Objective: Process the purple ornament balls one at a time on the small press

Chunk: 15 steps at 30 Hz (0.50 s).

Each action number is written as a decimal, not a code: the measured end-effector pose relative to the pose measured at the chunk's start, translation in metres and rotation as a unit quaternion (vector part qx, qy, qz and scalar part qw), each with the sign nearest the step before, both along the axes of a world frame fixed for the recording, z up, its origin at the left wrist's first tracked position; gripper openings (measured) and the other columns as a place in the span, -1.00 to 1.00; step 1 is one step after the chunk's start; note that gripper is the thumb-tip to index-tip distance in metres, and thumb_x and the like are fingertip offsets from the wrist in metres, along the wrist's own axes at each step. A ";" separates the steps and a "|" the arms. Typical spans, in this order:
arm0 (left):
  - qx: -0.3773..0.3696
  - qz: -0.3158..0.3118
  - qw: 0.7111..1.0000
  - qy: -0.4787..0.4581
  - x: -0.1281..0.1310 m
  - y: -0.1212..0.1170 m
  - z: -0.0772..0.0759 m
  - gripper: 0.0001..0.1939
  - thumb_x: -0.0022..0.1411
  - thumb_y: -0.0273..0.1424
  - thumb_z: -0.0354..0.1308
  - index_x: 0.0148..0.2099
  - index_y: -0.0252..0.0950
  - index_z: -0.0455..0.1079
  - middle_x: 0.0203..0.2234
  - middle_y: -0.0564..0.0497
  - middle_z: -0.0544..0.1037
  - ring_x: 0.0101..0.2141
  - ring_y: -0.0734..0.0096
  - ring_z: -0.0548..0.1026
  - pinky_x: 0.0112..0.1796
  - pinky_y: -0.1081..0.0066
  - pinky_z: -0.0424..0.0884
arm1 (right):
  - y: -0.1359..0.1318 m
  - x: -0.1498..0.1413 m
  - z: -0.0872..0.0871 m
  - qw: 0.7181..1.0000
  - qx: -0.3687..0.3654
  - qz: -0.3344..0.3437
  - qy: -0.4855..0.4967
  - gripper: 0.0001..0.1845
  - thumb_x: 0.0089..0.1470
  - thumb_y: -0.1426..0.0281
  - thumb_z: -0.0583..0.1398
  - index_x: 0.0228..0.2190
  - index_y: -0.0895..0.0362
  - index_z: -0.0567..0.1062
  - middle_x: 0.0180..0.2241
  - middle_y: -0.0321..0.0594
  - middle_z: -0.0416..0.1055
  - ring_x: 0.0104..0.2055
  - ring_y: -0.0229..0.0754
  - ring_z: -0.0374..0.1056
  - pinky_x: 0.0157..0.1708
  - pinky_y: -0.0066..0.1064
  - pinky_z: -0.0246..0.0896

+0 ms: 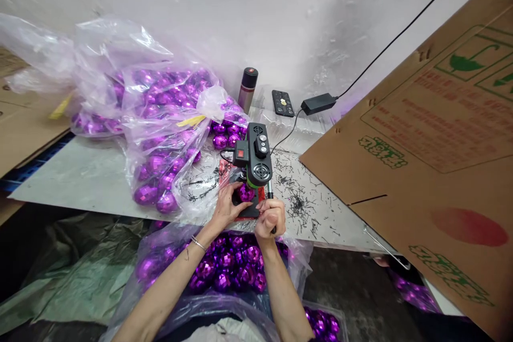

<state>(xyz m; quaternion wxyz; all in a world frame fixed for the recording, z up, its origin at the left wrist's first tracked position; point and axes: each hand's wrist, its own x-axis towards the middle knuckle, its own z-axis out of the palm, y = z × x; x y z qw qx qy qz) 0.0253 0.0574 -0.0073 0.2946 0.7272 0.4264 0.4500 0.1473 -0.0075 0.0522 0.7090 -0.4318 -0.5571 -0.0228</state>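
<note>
Clock directions are taken from the black machine (259, 155), with twelve toward the wall (280, 16). Looking through the head camera, I find the purple ball (246, 192) near six o'clock, directly below the machine's head and above its dark base plate (251, 211). My left hand (227, 206) approaches from seven o'clock. Its thumb and fingers form a half-open C, clasped on the ball: the fingers lie along the nine-o'clock side, the thumb along the lower edge. Silver bracelets (199, 244) ring the left wrist. My right hand (271, 218), at about five o'clock, is curled into a fist around the lever (270, 189), whose dark end shows below the palm. The two hands are near each other but separate.

Surroundings: clear bags (160, 117) of similar balls lie between nine and ten o'clock, a yellow tie (191, 120) visible on one. A dark-capped bottle (248, 85) stands near twelve, a phone (282, 103) lies at one, and a power adapter (318, 103) sits between one and two. The cardboard box (433, 139) leans in at three. Black slivers (297, 203) litter the tabletop (336, 224) toward four and five. Below both forearms, near six, I see an open bag (212, 304) holding more purple balls.
</note>
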 end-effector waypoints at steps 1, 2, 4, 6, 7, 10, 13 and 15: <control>-0.001 0.000 1.000 -0.002 0.000 0.000 0.000 -0.42 0.15 -0.17 0.45 0.14 -0.24 0.39 -0.01 -0.14 0.61 0.01 0.03 0.60 0.06 0.06 0.49 | 0.000 0.000 -0.001 1.000 0.001 0.001 0.001 -0.60 0.42 0.32 -0.07 -0.48 0.04 0.26 -0.44 -0.32 0.25 -0.44 -0.24 0.33 -0.38 -0.27 0.38; -0.003 0.001 1.000 -0.002 0.000 0.000 0.000 -0.42 0.15 -0.17 0.45 0.14 -0.24 0.39 -0.01 -0.14 0.61 0.02 0.02 0.59 0.06 0.06 0.49 | 0.001 -0.001 -0.001 1.000 0.003 0.002 -0.003 -0.60 0.42 0.33 -0.07 -0.49 0.04 0.26 -0.45 -0.32 0.25 -0.44 -0.24 0.33 -0.38 -0.27 0.38; -0.007 0.003 1.000 -0.002 0.001 0.000 0.001 -0.42 0.15 -0.17 0.46 0.14 -0.24 0.39 -0.01 -0.14 0.61 0.03 0.01 0.59 0.06 0.05 0.48 | 0.002 -0.002 -0.004 1.000 0.009 -0.001 -0.020 -0.59 0.42 0.33 -0.07 -0.50 0.05 0.26 -0.45 -0.32 0.26 -0.45 -0.25 0.35 -0.35 -0.26 0.39; -0.004 0.000 1.000 -0.001 0.001 0.000 0.001 -0.43 0.15 -0.17 0.45 0.13 -0.24 0.40 -0.02 -0.14 0.61 0.02 0.01 0.59 0.06 0.04 0.48 | 0.003 -0.003 -0.004 0.999 0.018 -0.012 -0.030 -0.57 0.42 0.34 -0.07 -0.52 0.06 0.25 -0.45 -0.33 0.28 -0.46 -0.27 0.35 -0.34 -0.27 0.39; 0.000 -0.002 1.000 -0.001 0.001 0.000 0.001 -0.43 0.15 -0.17 0.45 0.13 -0.24 0.40 -0.03 -0.14 0.61 0.02 0.01 0.59 0.06 0.04 0.49 | 0.003 -0.004 -0.003 0.999 0.023 -0.017 -0.028 -0.57 0.42 0.35 -0.07 -0.53 0.07 0.25 -0.45 -0.33 0.28 -0.46 -0.28 0.34 -0.36 -0.28 0.37; 0.007 -0.003 1.000 -0.004 0.000 0.001 0.001 -0.44 0.15 -0.18 0.45 0.13 -0.24 0.40 -0.02 -0.15 0.61 0.01 0.01 0.59 0.05 0.04 0.49 | 0.002 -0.006 0.015 0.999 0.020 -0.031 -0.008 -0.57 0.41 0.39 -0.06 -0.55 0.06 0.23 -0.49 -0.33 0.25 -0.49 -0.27 0.29 -0.45 -0.35 0.27; 0.000 -0.005 1.000 -0.006 0.001 0.002 0.002 -0.42 0.14 -0.19 0.47 0.13 -0.25 0.40 -0.01 -0.17 0.61 0.03 -0.01 0.59 0.08 0.02 0.49 | 0.000 -0.007 0.051 0.998 -0.027 -0.049 0.017 -0.56 0.39 0.42 -0.02 -0.57 0.06 0.21 -0.54 -0.33 0.23 -0.49 -0.27 0.25 -0.47 -0.37 0.16; -0.011 -0.008 1.000 -0.009 0.002 0.002 0.004 -0.39 0.13 -0.20 0.48 0.14 -0.26 0.39 0.00 -0.18 0.60 0.04 -0.02 0.59 0.09 0.00 0.48 | -0.001 -0.007 0.077 0.996 -0.067 -0.049 0.042 -0.55 0.40 0.38 0.01 -0.58 0.05 0.20 -0.55 -0.34 0.22 -0.49 -0.28 0.24 -0.46 -0.37 0.14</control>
